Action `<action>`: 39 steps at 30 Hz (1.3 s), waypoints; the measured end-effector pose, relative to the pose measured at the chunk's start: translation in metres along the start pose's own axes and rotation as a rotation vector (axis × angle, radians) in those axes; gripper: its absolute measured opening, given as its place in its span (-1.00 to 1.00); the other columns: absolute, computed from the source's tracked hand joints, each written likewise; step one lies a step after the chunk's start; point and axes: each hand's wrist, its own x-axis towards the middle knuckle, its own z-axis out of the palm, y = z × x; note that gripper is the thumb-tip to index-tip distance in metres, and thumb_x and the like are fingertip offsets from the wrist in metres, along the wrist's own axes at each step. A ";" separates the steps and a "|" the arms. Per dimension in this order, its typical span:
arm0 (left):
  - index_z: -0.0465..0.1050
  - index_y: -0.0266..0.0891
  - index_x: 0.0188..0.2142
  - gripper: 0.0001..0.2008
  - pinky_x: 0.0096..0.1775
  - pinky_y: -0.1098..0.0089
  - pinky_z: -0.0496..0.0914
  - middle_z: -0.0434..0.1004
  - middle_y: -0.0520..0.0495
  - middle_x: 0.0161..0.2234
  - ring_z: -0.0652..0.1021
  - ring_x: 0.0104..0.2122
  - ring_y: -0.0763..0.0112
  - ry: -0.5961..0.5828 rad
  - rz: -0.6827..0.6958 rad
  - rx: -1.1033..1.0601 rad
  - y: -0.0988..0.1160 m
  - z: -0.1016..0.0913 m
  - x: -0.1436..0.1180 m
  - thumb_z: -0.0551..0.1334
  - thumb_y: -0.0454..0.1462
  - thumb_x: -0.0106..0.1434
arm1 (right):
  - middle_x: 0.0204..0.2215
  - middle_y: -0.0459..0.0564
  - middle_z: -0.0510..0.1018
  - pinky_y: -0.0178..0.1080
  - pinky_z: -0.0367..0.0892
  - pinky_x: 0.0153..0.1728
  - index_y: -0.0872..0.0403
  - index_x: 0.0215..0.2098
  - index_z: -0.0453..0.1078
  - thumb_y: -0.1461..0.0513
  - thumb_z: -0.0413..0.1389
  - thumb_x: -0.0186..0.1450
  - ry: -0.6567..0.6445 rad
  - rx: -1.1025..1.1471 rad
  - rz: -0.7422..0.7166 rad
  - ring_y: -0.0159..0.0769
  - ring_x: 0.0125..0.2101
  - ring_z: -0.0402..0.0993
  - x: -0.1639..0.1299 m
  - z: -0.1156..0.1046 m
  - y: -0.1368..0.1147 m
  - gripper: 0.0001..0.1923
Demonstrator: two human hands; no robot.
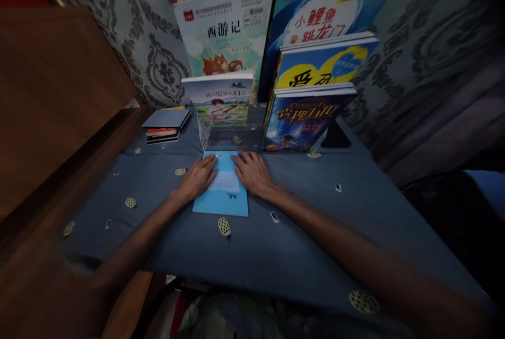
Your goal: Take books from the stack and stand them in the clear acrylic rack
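A light blue book (221,203) lies closed and flat on the cloth-covered table, in front of a clear book stand. My left hand (198,176) rests on its left edge, fingers stretched out and pointing toward the stand. On the opposite edge lies my right hand (253,172), fingers also extended and slightly apart. Neither hand is wrapped around anything. Just beyond my fingertips, the clear stand (252,139) holds upright books. Its left front book shows a figure with a guitar (223,102); its right front one is a dark blue book (302,120).
Taller books, including a pale green one (224,28) and a teal one (315,7), rise behind. A small stack of books (165,124) sits at the table's back left. A dark flat object (336,135) lies right of the stand. Patterned curtain (130,23) hangs behind.
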 end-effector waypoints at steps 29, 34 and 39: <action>0.43 -0.29 -0.07 -0.75 -0.05 0.23 0.54 0.57 -0.18 -0.10 0.57 -0.08 0.26 0.010 0.471 0.154 0.077 -0.014 -0.058 -0.01 -0.28 0.51 | -0.04 0.09 0.64 0.00 0.43 0.06 0.02 0.02 0.54 0.34 -0.04 0.39 -0.020 0.627 -0.235 -0.15 0.04 0.53 -0.082 -0.037 -0.001 -0.62; 0.45 -0.30 -0.09 -0.76 -0.06 0.22 0.54 0.56 -0.19 -0.11 0.57 -0.11 0.26 -0.030 0.442 0.115 0.076 -0.016 -0.056 0.01 -0.30 0.49 | -0.07 0.07 0.65 -0.02 0.46 0.00 0.00 0.07 0.51 0.31 0.00 0.39 -0.003 0.656 -0.229 -0.17 -0.03 0.56 -0.092 -0.047 -0.010 -0.63; 0.44 -0.31 0.00 -0.73 -0.06 0.19 0.54 0.56 -0.22 -0.06 0.57 -0.05 0.20 0.044 0.456 0.067 0.073 -0.007 -0.062 0.07 -0.21 0.48 | -0.02 0.11 0.64 0.08 0.40 0.09 0.04 -0.04 0.56 0.27 0.04 0.40 -0.004 0.450 -0.345 -0.08 0.11 0.49 -0.103 -0.047 -0.015 -0.72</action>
